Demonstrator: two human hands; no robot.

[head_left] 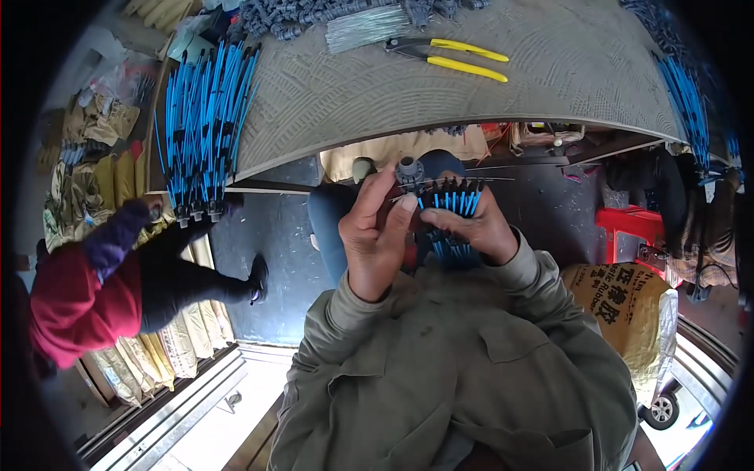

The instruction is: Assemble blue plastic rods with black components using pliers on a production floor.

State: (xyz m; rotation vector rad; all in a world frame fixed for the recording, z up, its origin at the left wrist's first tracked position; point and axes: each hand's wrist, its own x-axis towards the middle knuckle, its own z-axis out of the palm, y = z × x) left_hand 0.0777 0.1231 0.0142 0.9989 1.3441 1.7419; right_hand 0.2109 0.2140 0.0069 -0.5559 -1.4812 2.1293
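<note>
My left hand [373, 235] is closed, with thumb and fingers pinching a dark grey ribbed plastic fitting [408, 169] that has a round opening on top. My right hand [483, 228] is wrapped round a bunch of thin blue rods [463, 202] with black tips. Its thumb points toward the left fingertips, and the blue ends meet the fitting's lower side; whether one is joined to it is hidden by the fingers. A thin metal wire [495, 179] sticks out to the right above the bunch. Both hands are over my lap, in front of the table edge.
On the grey table [338, 102] lie yellow-handled cutters [469, 69], a stack of metal wires [366, 30] and dark grey fittings [287, 17]. Blue rod bundles [206, 118] overhang at left. A person in red [82, 306] stands left; a red stool [624, 231] and sack [616, 298] are right.
</note>
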